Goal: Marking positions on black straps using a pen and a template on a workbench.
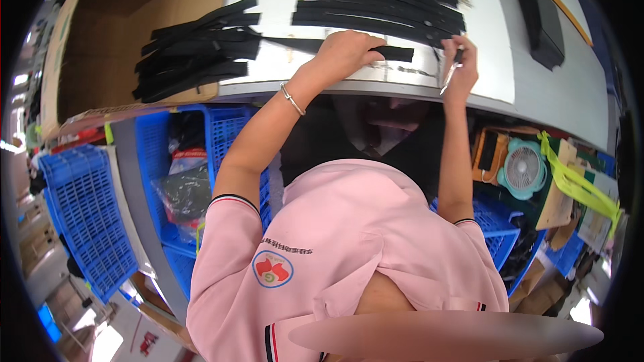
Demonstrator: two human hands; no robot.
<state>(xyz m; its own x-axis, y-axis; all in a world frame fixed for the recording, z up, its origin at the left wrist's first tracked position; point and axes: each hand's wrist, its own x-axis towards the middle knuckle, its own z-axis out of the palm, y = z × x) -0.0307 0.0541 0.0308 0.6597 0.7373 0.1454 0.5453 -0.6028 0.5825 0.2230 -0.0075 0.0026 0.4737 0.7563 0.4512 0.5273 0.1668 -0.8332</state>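
My left hand [345,55] lies over a flat black fabric strip [401,54] at the near edge of the white work board, thumb and fingers closed on it. One end of the strip sticks out to the right of the hand, and its other end runs left toward a pile. In my right hand [461,70] is a slim black-and-silver tool [448,80], its shiny end pointing down toward me; its exact kind is hard to make out. Several similar black strips [376,10] lie in rows beyond my hands. Another pile of black strips [194,47] overlaps the carton on the left.
An open cardboard box [80,47] stands at the left of the table. Below are blue plastic baskets [94,221], one with bagged items. A black block-shaped object [540,23] lies at the far right of the table. Beneath the right side sits a small turquoise fan [523,169].
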